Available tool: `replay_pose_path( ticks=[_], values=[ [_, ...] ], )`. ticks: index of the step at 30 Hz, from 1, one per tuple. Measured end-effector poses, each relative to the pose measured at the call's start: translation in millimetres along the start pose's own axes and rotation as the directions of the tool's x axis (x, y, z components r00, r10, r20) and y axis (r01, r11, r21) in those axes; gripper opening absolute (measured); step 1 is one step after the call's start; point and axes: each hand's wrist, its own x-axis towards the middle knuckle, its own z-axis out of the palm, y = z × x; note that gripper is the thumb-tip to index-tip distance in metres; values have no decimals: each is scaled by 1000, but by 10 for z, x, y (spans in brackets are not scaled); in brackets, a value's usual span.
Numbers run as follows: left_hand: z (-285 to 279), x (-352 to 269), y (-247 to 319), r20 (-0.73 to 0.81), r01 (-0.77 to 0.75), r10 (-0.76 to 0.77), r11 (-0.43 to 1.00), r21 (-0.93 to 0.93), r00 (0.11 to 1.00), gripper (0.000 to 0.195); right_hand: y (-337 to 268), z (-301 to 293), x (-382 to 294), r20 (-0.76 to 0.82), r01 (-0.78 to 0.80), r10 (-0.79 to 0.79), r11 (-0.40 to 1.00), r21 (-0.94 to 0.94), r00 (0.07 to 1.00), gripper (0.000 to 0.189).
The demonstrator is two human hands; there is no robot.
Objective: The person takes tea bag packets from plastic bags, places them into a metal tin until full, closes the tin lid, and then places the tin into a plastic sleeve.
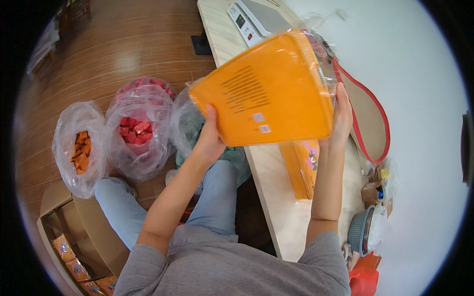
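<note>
Between my two hands is a large flat orange package [285, 92] in clear plastic film, raised above the table's edge. Its face turned to me bears printed text and two small printed codes. My left hand [212, 138] grips the lower left edge, with the thumb on the face. My right hand [342, 111] holds the right edge, where loose clear film sticks out. Just beneath, partly hidden by the package and my right forearm, an orange pack [296, 174] with floral print lies on the pale table [264, 185].
Open plastic bags hold orange packets [80, 153], red packets [137, 129] and green packets [196, 127] on the wooden floor. Left of my legs stands a cardboard box [100, 229] with orange packs. A digital scale [255, 22], a red-rimmed tan item [370, 111] and a grey basket [358, 231] are on the table.
</note>
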Motion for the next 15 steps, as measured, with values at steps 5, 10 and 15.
replay_pose_path(
  ticks=[5,10,15],
  values=[
    [-192,-83,159,-104,-73,67,995,-60,992,80,-194,268,-533,199,585,-665,426,-690,720,14],
    [-352,-179,185,-217,-65,84,994,93,973,78,-426,167,-969,509,587,-433,58,-808,744,23],
    [-420,-412,-43,-193,34,21,960,278,981,80,-340,-43,-1420,189,202,-77,520,-830,979,54]
  ],
)
